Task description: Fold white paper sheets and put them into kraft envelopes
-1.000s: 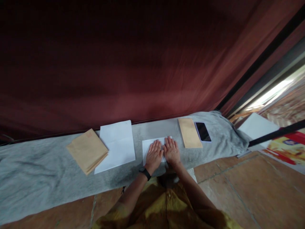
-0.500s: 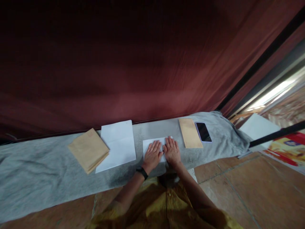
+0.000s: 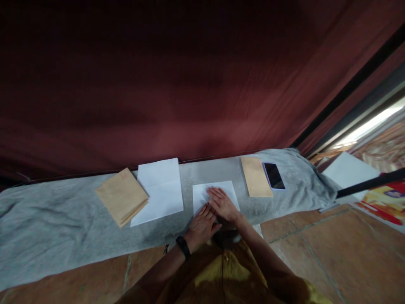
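Note:
A white sheet of paper (image 3: pixel 200 193), looking folded to a smaller size, lies on the grey cloth in front of me. My left hand (image 3: pixel 202 226) rests flat over its near edge, fingers stretched out and a dark band on the wrist. Across the paper's middle lies my right hand (image 3: pixel 223 204), its fingers extended and pointing left, just above the left fingertips. Neither hand grips anything. The paper's near edge is partly hidden under both hands.
Left of the paper is a stack of larger white sheets (image 3: pixel 161 185), with several brown envelopes (image 3: pixel 122 194) overlapping its left side. To the right lie a single brown envelope (image 3: pixel 256 177) and a phone (image 3: pixel 274 176). A dark red curtain (image 3: pixel 190 139) hangs behind the grey cloth (image 3: pixel 63 228).
My left hand has slid toward me to the paper's near edge. My right hand has turned leftward across the paper, uncovering more of its far part. The view shifted slightly.

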A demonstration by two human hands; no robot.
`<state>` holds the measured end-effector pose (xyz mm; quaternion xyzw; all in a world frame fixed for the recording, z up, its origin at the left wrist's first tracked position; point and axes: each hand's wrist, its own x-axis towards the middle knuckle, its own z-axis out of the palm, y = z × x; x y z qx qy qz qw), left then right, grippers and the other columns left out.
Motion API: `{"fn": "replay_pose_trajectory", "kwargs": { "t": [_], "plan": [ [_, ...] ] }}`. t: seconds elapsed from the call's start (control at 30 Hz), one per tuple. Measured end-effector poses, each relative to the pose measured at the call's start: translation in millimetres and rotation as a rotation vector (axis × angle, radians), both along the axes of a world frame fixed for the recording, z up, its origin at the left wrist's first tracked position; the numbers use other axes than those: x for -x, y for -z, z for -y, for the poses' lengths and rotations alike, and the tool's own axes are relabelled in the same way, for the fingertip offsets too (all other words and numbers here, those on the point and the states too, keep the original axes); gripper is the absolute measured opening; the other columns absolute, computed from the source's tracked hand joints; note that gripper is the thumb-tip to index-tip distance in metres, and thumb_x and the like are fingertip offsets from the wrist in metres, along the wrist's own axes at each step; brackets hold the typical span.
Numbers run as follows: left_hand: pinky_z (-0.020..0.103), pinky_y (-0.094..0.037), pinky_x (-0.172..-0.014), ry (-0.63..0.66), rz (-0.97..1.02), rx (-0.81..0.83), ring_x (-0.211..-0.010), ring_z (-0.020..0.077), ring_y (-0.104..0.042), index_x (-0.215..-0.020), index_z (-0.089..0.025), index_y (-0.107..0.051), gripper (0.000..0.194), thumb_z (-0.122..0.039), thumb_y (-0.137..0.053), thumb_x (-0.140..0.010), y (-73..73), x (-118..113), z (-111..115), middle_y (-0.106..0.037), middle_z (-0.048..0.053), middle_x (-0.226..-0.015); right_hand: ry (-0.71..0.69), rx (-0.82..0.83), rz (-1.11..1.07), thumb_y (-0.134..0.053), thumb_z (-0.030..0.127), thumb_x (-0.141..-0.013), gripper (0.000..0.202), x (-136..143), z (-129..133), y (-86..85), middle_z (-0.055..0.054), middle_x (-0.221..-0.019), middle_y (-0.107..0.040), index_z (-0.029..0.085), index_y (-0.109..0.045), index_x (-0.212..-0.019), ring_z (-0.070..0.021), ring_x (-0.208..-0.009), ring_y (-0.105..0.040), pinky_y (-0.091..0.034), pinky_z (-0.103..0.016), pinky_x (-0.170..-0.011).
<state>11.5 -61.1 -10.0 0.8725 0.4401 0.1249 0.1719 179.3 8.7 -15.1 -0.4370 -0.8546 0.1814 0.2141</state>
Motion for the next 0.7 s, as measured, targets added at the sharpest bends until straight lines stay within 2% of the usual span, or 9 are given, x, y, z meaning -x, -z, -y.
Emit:
{"fn": "replay_pose_trajectory", "kwargs": {
  "t": [0.1,0.2,0.3,0.37,0.5,0.6,0.7],
  "plan": [
    [0.050,-0.035,-0.115,-0.047,0.014,0.081,-0.129,0.0311,-0.056,-0.129,-0.016,-0.063,0.042,-0.038,-0.057,-0.094,4.7,-0.7,2.9,-0.065,0.017,-0.132,-0.201,0.021,0.014,-0.043,0.036,-0.104,0.040,16.6,-1.4,-5.9,-0.001,-0.150,-0.053,0.029,-0.055,-0.142,-0.0179,-0.142,-0.043,-0.023,-0.042,-0.123],
    [0.050,-0.038,-0.111,-0.055,0.029,0.104,-0.122,0.0319,-0.060,-0.123,-0.017,-0.065,0.038,-0.035,-0.061,-0.090,7.6,-0.7,4.2,-0.069,0.016,-0.125,-0.263,-0.016,0.095,-0.049,0.036,-0.102,0.039,30.4,-8.9,-7.3,-0.001,-0.152,-0.050,0.031,-0.056,-0.140,-0.0193,-0.143,-0.042,-0.023,-0.043,-0.123],
    [0.048,-0.035,-0.114,-0.018,-0.014,0.042,-0.127,0.0308,-0.055,-0.126,-0.016,-0.063,0.042,-0.039,-0.062,-0.090,6.8,-0.3,2.2,-0.066,0.015,-0.129,-0.291,-0.083,0.196,-0.049,0.033,-0.103,0.042,39.8,-22.7,-5.0,-0.002,-0.157,-0.043,0.028,-0.051,-0.144,-0.0193,-0.146,-0.038,-0.024,-0.043,-0.123],
    [0.047,-0.033,-0.116,0.016,-0.060,-0.018,-0.133,0.0293,-0.050,-0.132,-0.017,-0.058,0.048,-0.042,-0.061,-0.091,5.5,-0.1,0.0,-0.062,0.013,-0.136,-0.281,-0.116,0.246,-0.048,0.034,-0.104,0.044,45.4,-32.6,-2.6,-0.003,-0.159,-0.039,0.026,-0.048,-0.147,-0.0194,-0.147,-0.035,-0.024,-0.043,-0.123],
    [0.043,-0.029,-0.119,0.050,-0.115,-0.092,-0.137,0.0253,-0.046,-0.141,-0.019,-0.050,0.054,-0.044,-0.057,-0.094,5.5,0.2,-2.2,-0.058,0.010,-0.142,-0.161,-0.119,0.291,-0.045,0.035,-0.104,0.047,55.9,-45.4,1.9,-0.006,-0.158,-0.040,0.019,-0.045,-0.149,-0.0200,-0.147,-0.036,-0.026,-0.042,-0.123],
    [0.042,-0.027,-0.120,0.042,-0.134,-0.090,-0.137,0.0245,-0.046,-0.141,-0.019,-0.051,0.054,-0.046,-0.055,-0.095,7.1,0.5,-1.1,-0.059,0.009,-0.142,-0.121,-0.118,0.272,-0.042,0.034,-0.105,0.047,56.1,-43.7,5.1,-0.007,-0.158,-0.040,0.017,-0.045,-0.149,-0.0197,-0.146,-0.037,-0.026,-0.041,-0.123],
    [0.042,-0.026,-0.121,0.028,-0.142,-0.095,-0.139,0.0246,-0.044,-0.141,-0.018,-0.051,0.054,-0.047,-0.053,-0.095,8.1,0.5,0.3,-0.056,0.010,-0.145,-0.098,-0.125,0.240,-0.037,0.035,-0.106,0.047,44.7,-34.3,8.8,-0.006,-0.158,-0.040,0.018,-0.044,-0.149,-0.0184,-0.146,-0.037,-0.026,-0.042,-0.123]
  ]
}}
